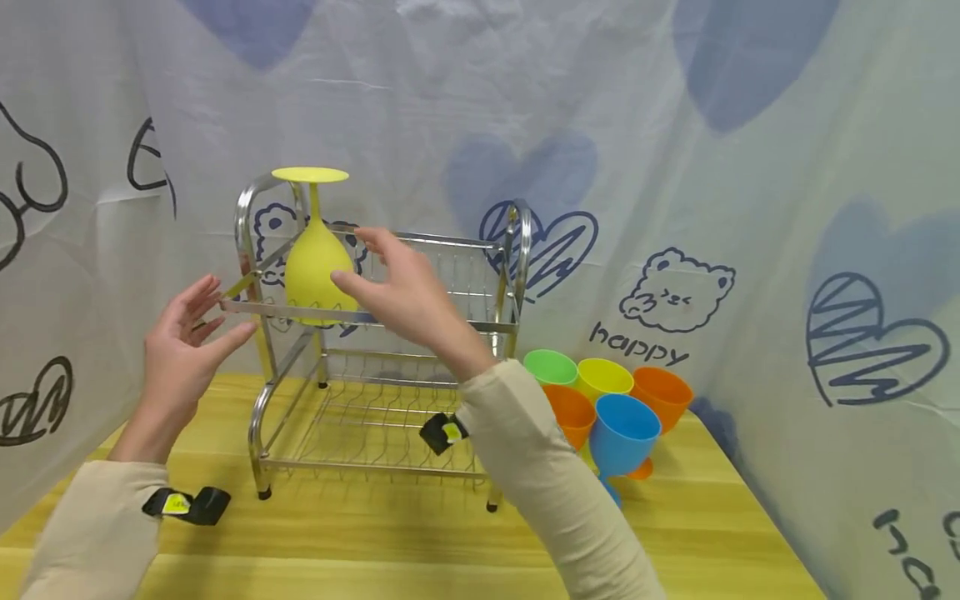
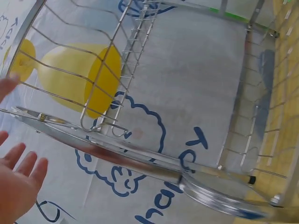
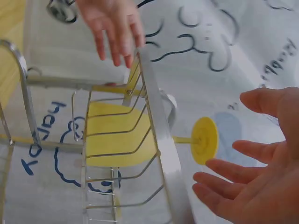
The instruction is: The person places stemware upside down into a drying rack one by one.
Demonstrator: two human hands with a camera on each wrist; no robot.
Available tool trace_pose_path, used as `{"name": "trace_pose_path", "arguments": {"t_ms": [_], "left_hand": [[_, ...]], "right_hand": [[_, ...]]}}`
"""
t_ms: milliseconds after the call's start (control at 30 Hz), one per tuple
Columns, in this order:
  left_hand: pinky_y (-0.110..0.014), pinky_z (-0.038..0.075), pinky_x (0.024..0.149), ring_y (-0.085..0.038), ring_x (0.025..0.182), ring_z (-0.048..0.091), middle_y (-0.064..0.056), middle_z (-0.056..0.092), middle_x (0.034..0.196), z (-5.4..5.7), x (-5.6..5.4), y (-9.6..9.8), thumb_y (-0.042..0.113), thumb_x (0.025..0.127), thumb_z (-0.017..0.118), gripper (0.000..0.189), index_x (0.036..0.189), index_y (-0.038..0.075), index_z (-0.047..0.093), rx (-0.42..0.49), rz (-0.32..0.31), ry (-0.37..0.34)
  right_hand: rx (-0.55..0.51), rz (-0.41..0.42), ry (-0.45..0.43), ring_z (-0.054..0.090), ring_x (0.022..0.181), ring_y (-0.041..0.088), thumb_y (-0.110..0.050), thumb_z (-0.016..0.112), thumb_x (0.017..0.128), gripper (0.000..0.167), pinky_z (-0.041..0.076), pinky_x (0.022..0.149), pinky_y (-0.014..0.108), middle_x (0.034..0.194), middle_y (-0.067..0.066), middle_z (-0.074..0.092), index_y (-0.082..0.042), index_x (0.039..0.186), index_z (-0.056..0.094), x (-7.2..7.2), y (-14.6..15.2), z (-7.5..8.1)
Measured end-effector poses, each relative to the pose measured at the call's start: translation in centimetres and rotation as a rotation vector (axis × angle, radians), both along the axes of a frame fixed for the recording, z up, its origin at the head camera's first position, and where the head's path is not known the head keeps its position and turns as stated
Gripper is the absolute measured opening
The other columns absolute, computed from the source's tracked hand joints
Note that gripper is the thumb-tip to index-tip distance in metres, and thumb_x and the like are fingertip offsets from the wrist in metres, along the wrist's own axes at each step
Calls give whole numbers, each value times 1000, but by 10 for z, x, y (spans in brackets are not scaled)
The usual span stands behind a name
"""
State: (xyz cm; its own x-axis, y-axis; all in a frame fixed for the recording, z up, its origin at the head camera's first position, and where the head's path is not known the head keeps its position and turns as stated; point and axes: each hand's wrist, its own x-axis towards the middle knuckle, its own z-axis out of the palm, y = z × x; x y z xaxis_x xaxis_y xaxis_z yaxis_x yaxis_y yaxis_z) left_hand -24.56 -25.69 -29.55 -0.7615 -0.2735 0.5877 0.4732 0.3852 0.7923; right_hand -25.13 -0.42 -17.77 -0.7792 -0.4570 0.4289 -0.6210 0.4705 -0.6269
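Observation:
A yellow plastic goblet (image 1: 318,265) stands upside down on the upper tier of a metal dish rack (image 1: 258,408), at its left end, with the round foot on top. My right hand (image 1: 405,287) is just to the right of the goblet, fingers spread and nothing in them. In the right wrist view the right hand's fingers (image 3: 229,172) are apart from the goblet's foot (image 3: 204,140). My left hand (image 1: 180,346) hovers by the rack's left end, fingers loosely bent and holding nothing. Through the wires, the left wrist view shows the goblet's rim (image 2: 103,79).
Right of the rack, several goblets stand upright on the wooden table (image 1: 660,542): a green one (image 1: 550,367), a yellow one (image 1: 604,379), a blue one (image 1: 625,433) and orange ones (image 1: 663,396). The rack's lower tier (image 1: 375,417) sits low over the table. Printed curtains (image 1: 420,100) enclose the back and sides.

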Motion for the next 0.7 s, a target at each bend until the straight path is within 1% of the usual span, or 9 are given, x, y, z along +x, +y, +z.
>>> {"name": "trace_pose_path", "arguments": {"t_ms": [67, 100, 200, 300, 400, 467, 533, 633, 700], "left_hand": [[-9, 41, 92, -9, 125, 44, 0, 44, 145, -6, 7, 0, 2, 89, 67, 64, 147, 11, 40, 66, 6, 38], [-8, 42, 90, -8, 122, 46, 2, 47, 142, -9, 11, 0, 0, 89, 66, 62, 145, 11, 43, 97, -5, 53], [-9, 43, 88, -7, 117, 49, 2, 50, 136, -17, 22, 4, -6, 88, 65, 58, 141, 8, 49, 173, -74, 106], [-9, 44, 87, -6, 114, 50, 2, 50, 134, -23, 33, 9, -10, 88, 62, 56, 141, 7, 50, 184, -137, 136], [-8, 44, 87, -5, 113, 51, 2, 49, 136, -26, 44, 14, -12, 88, 60, 57, 141, 7, 50, 154, -167, 148], [-8, 44, 88, -5, 115, 51, 1, 47, 139, -27, 50, 16, -15, 88, 59, 57, 141, 5, 49, 145, -197, 158], [-8, 44, 88, -4, 117, 51, 0, 46, 142, -27, 56, 18, -16, 88, 58, 58, 141, 4, 49, 130, -229, 162], [-10, 43, 91, -5, 121, 48, -1, 46, 143, -28, 63, 22, -19, 86, 57, 57, 139, 0, 50, 133, -281, 169], [-10, 43, 92, -5, 123, 47, -1, 46, 143, -29, 67, 24, -20, 86, 57, 56, 138, -1, 50, 105, -274, 165]], "right_hand": [[-52, 45, 12, 40, 133, 17, -28, 61, 96, 56, 37, 106, 31, 147, 4, 44, -12, 145, 42, 8, 12, -10], [-82, 69, 28, 42, 132, 18, -26, 62, 96, 54, 38, 106, 29, 146, 5, 45, -11, 144, 44, 12, 18, -16], [-117, 122, 128, 45, 129, 19, -19, 64, 95, 49, 39, 104, 26, 141, 8, 50, -5, 139, 49, 22, 34, -35], [-139, 140, 232, 50, 124, 22, -14, 66, 92, 44, 43, 100, 26, 135, 10, 55, -2, 133, 54, 30, 49, -52], [-167, 144, 322, 54, 119, 24, -10, 68, 89, 42, 45, 99, 29, 130, 13, 58, 1, 128, 57, 35, 65, -66], [-172, 121, 354, 55, 117, 25, -8, 70, 88, 41, 46, 99, 33, 129, 13, 59, 1, 126, 59, 36, 78, -75], [-165, 86, 356, 55, 119, 25, -7, 70, 87, 41, 45, 101, 37, 130, 14, 59, 2, 126, 59, 35, 95, -82], [-119, -37, 311, 53, 122, 26, -9, 71, 88, 43, 44, 102, 43, 133, 12, 57, -2, 128, 59, 31, 123, -94], [-89, -122, 281, 52, 122, 27, -11, 73, 87, 44, 44, 101, 46, 133, 11, 57, -3, 129, 59, 28, 144, -102]]}}
